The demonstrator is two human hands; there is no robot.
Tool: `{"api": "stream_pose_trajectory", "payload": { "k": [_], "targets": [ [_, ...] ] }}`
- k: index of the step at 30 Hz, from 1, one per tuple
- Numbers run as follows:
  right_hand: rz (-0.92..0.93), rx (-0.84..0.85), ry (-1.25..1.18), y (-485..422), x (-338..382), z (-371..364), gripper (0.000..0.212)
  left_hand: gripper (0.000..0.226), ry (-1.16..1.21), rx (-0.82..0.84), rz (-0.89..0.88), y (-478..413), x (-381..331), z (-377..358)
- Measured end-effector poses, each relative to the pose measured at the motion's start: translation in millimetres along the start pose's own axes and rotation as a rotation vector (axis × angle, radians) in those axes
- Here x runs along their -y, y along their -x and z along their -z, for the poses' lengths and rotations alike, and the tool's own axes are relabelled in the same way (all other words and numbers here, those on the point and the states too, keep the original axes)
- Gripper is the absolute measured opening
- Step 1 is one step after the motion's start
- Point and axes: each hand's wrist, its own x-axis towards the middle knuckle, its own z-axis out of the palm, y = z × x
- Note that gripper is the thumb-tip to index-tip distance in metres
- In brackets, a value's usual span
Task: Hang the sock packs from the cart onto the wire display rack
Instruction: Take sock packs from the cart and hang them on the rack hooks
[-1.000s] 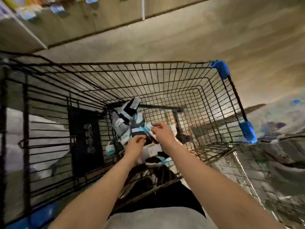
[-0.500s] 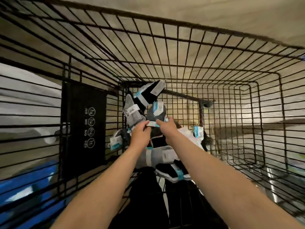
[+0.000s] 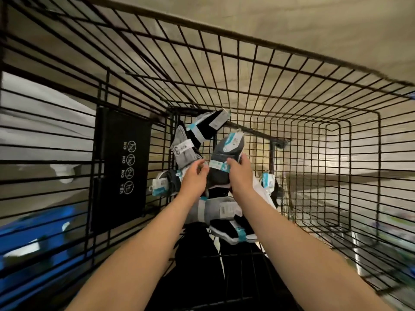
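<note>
Where the person's two hands meet over the pile, a dark grey sock pack [image 3: 226, 153] is held up in the near end of the wire cart [image 3: 269, 47], toe end pointing up and away. A white and teal paper band [image 3: 219, 165] printed with a "3" crosses its middle. The right hand [image 3: 241, 177] grips the pack's right edge, fingers curled behind it and thumb lying on the band. The left hand [image 3: 194, 178] pinches the band's left end between bent fingertips and thumb.

Just left of the held pack, a light grey pack [image 3: 183, 151] leans against the cart's wire wall, and above that a black pack [image 3: 207, 127] with a teal band sticks up at a tilt. Lower left, a small dark pack with a teal-edged tag [image 3: 162, 184] lies against the wires. Under the forearms a grey pack [image 3: 215, 209] lies flat with its barcode label showing, and nearer the camera a black pack with a white sole [image 3: 233, 233] rests on the cart floor. To the right of the right wrist a white pack [image 3: 266, 186] with a teal tag lies partly hidden.

On the cart's left wall hangs a black placard [image 3: 122, 162] with round warning icons and the words NO, NO, NO, YES. Beyond the wires at lower left, a blurred blue shape [image 3: 33, 234] shows.
</note>
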Motion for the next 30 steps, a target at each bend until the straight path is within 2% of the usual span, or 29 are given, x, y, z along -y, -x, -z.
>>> {"api": "stream_pose_trajectory", "payload": {
  "k": [4, 8, 10, 12, 14, 16, 19, 23, 26, 28, 30],
  "targets": [
    [0.021, 0.029, -0.063, 24, 13, 14, 0.007, 0.046, 0.151, 0.078, 0.055, 18, -15, 7],
    [-0.058, 0.197, -0.025, 46, 29, 12, 0.010, 0.045, 0.392, 0.183, 0.126, 32, -23, 21],
    [-0.057, 0.286, 0.049, 54, 34, 7, 0.017, 0.036, 0.412, 0.129, 0.127, 38, -23, 28],
    [-0.074, 0.344, 0.072, 54, 38, -2, 0.024, 0.022, 0.341, 0.008, 0.084, 36, -22, 34],
    [-0.059, 0.318, 0.066, 40, 39, -12, 0.034, 0.026, 0.344, -0.087, 0.072, 27, -23, 43],
    [-0.028, 0.211, 0.083, 18, 43, -20, 0.036, 0.029, 0.391, -0.136, 0.082, 15, -31, 50],
    [-0.034, 0.116, 0.080, -21, 49, -27, 0.043, 0.020, 0.370, -0.178, 0.033, -8, -45, 54],
    [-0.049, 0.141, 0.058, -74, 52, -44, 0.070, 0.018, 0.316, -0.229, -0.021, -50, -51, 45],
    [-0.138, 0.180, -0.094, -103, 52, -64, 0.096, 0.016, 0.186, -0.294, -0.051, -78, -47, 38],
    [-0.208, 0.186, -0.195, -116, 58, -78, 0.100, 0.024, 0.133, -0.308, -0.046, -90, -44, 34],
    [-0.252, 0.150, -0.240, -127, 63, -92, 0.094, 0.025, 0.121, -0.297, -0.046, -95, -42, 31]
  ]
}}
